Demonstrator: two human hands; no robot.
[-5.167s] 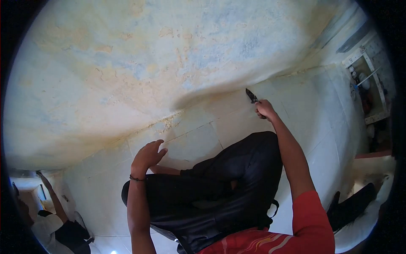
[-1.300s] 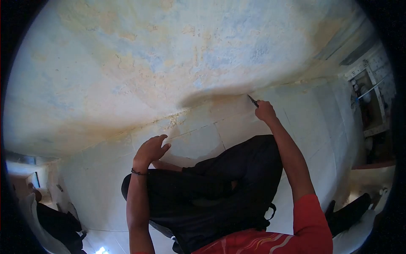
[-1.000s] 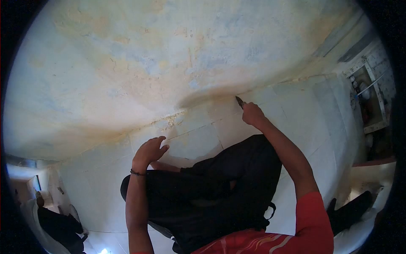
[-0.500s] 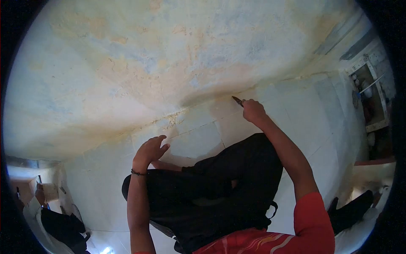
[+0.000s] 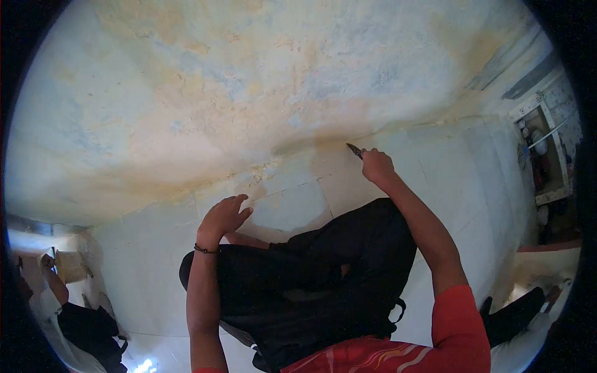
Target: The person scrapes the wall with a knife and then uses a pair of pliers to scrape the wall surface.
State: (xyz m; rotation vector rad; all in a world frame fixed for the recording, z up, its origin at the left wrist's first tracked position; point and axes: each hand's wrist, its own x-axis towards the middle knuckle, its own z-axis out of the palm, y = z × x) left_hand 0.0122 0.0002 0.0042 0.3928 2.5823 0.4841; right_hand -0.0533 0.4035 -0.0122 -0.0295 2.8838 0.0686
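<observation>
My right hand (image 5: 377,166) is closed round a small dark knife-like tool (image 5: 355,150). Its pointed blade reaches up and left to the seam where the stained wall (image 5: 217,112) meets the tiled floor (image 5: 392,155). My left hand (image 5: 224,216) holds nothing, its thumb apart from the fingers, over the floor beside my folded leg. Just beyond that hand, a patch of pale crumbled flakes (image 5: 261,171) lies along the same seam.
A white-framed shelf unit (image 5: 550,149) with assorted items stands at the right edge. People in dark trousers sit at the lower left (image 5: 87,326) and lower right (image 5: 515,317). My crossed legs (image 5: 311,267) fill the middle foreground.
The view has shifted slightly, so the wall and floor sit a little lower. Both hands keep nearly the same pose, with the tool still at the wall's base.
</observation>
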